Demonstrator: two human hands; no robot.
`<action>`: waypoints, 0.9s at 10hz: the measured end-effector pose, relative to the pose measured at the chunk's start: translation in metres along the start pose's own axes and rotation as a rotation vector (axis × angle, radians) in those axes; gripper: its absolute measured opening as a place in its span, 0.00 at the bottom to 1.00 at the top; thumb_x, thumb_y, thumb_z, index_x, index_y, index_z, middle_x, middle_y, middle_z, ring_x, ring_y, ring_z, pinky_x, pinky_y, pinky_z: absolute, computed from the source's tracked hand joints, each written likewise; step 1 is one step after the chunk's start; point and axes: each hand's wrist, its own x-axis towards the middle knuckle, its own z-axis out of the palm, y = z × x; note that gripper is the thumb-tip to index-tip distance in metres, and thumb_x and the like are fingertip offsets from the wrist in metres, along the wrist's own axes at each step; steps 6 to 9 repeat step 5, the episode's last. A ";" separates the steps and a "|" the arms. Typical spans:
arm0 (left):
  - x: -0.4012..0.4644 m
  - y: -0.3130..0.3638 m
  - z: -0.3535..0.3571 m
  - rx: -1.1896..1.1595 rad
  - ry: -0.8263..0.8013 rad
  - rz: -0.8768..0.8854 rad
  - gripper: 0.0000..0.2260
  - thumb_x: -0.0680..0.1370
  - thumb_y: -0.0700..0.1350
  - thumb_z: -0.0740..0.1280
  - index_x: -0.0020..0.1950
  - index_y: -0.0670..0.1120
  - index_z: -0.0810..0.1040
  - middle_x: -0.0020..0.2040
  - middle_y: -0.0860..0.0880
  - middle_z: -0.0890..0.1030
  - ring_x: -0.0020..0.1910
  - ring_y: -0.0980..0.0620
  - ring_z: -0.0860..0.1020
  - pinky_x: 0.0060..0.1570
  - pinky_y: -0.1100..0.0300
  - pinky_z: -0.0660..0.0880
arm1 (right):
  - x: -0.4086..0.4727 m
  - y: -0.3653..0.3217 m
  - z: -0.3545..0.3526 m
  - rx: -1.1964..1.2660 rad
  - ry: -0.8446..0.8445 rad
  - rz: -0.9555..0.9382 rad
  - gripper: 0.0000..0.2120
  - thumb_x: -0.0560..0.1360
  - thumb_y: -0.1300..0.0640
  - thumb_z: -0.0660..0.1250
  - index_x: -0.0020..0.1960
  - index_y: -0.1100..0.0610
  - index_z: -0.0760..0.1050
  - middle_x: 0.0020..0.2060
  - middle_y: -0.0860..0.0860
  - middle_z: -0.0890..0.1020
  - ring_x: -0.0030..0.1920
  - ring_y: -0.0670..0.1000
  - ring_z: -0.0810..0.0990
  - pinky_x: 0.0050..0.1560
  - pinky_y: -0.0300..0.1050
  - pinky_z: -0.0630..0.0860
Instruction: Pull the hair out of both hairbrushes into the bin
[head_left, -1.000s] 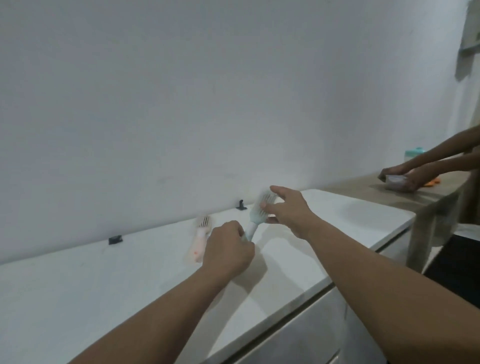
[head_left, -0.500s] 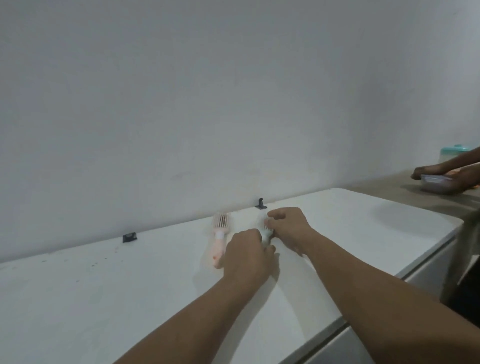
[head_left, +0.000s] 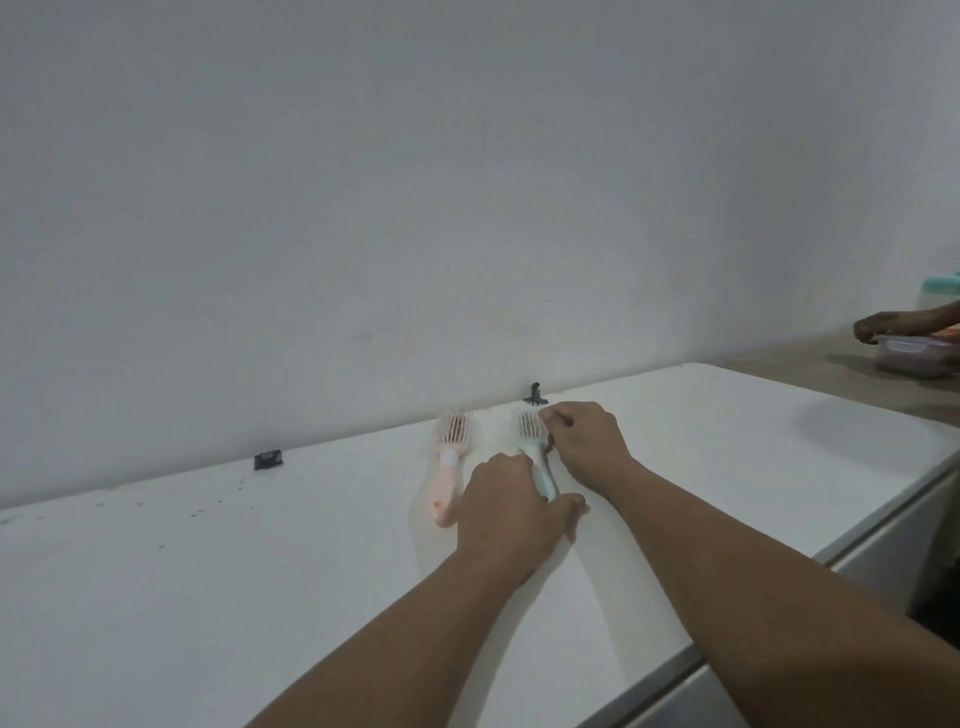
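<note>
Mostly the view is a plain grey-white wall (head_left: 467, 182) above a long white bench (head_left: 208, 597) that runs along it from the left edge to a rounded corner at the right. Far left, a small black clip (head_left: 268, 460) sits where bench meets wall, with a few dark specks scattered on the surface near it. A second black clip (head_left: 535, 395) stands further along the same line, just behind the brushes. At the far right a lower brownish counter (head_left: 810, 371) adjoins the bench; there another person's hand (head_left: 883, 327) rests on a clear lidded container (head_left: 911, 356), and a teal-lidded jar (head_left: 941, 293) stands behind it by the wall.

Compared with half a second ago, the mint brush has come down onto the bench and lies flat, where a second ago it was raised in the air; the camera has also swung a little left, so the neighbouring counter sits closer to the frame edge.

The pink hairbrush (head_left: 448, 467) lies untouched on the bench near the wall, bristles up, handle pointing toward the camera. Just beside it to the right lies the mint hairbrush (head_left: 532, 441), parallel, its pale ribbed head toward the wall. The left hand (head_left: 511, 512) is closed around its handle, pinning it to the surface. The right hand (head_left: 587, 444) is curled narrow at the right edge of the head, fingertips pinched together against the bristles; a thin dark wisp shows beneath them, too small to make out clearly.
</note>
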 end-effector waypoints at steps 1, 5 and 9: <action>-0.003 0.001 0.001 0.007 0.000 -0.002 0.20 0.71 0.60 0.72 0.41 0.47 0.68 0.44 0.46 0.76 0.47 0.47 0.74 0.38 0.58 0.61 | -0.003 0.003 0.000 -0.030 -0.021 0.004 0.14 0.80 0.59 0.59 0.60 0.61 0.79 0.59 0.56 0.81 0.60 0.55 0.77 0.58 0.42 0.70; -0.057 0.004 -0.013 0.211 -0.019 0.091 0.22 0.79 0.58 0.60 0.66 0.46 0.66 0.66 0.47 0.69 0.64 0.46 0.67 0.63 0.54 0.64 | -0.053 0.021 -0.042 -0.501 -0.179 0.023 0.19 0.81 0.50 0.54 0.65 0.60 0.71 0.66 0.56 0.76 0.66 0.58 0.72 0.64 0.49 0.67; -0.057 0.004 -0.013 0.211 -0.019 0.091 0.22 0.79 0.58 0.60 0.66 0.46 0.66 0.66 0.47 0.69 0.64 0.46 0.67 0.63 0.54 0.64 | -0.053 0.021 -0.042 -0.501 -0.179 0.023 0.19 0.81 0.50 0.54 0.65 0.60 0.71 0.66 0.56 0.76 0.66 0.58 0.72 0.64 0.49 0.67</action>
